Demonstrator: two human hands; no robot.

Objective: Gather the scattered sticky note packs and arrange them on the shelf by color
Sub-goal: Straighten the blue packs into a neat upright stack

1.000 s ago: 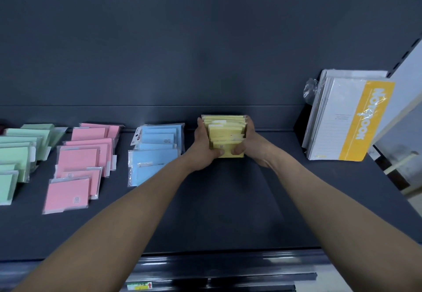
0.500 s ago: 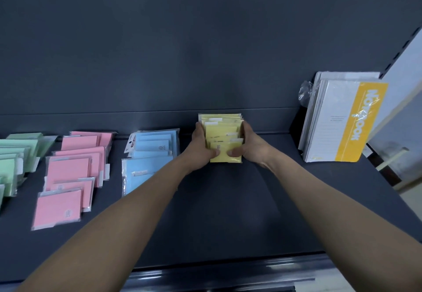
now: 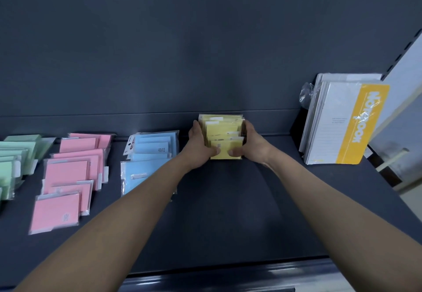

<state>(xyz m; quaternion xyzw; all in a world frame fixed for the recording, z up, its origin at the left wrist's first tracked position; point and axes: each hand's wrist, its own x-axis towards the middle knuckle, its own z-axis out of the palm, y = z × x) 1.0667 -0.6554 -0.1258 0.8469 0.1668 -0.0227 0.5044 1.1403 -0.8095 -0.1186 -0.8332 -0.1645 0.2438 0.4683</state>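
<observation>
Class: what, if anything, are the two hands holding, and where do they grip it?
Both hands, left and right, clasp the stack of yellow plastic-wrapped sticky note packs by its sides.

Dim, flat lighting; soft overall focus; wide-angle bowing at the edges

Both forearms are bare from the lower frame edge to the wrists, with no sleeve showing anywhere along them. The left hand and the right hand are bare too, ungloved, the thumbnails short and plain.
</observation>
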